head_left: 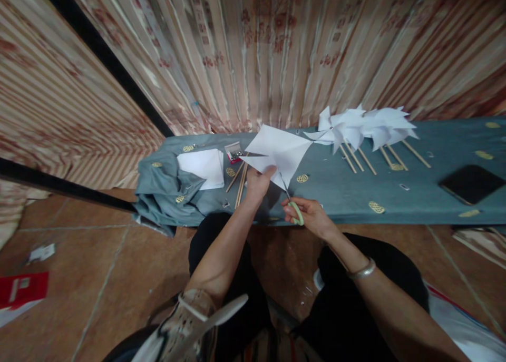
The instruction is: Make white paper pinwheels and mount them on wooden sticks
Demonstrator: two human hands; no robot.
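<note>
My left hand (260, 183) pinches a white square sheet of paper (282, 146) that is raised above the bench. One slit shows on the sheet's left side. In my right hand (310, 214) are scissors (296, 213) with pale green handles, their blades at the sheet's lower corner. Left of the sheet lie several wooden sticks (240, 187), a small box of pins or fasteners (234, 152) and a stack of white paper (205, 167). To the right, several white paper pinwheels (366, 127) on sticks lie overlapping in a row.
A grey-green cloth with yellow pineapple prints covers the narrow bench (419, 193). A dark phone-like slab (472, 184) rests at its right. Patterned curtains (276, 51) hang behind, and black poles (110, 61) cross at the left. A red packet (23, 291) lies on the tiled floor.
</note>
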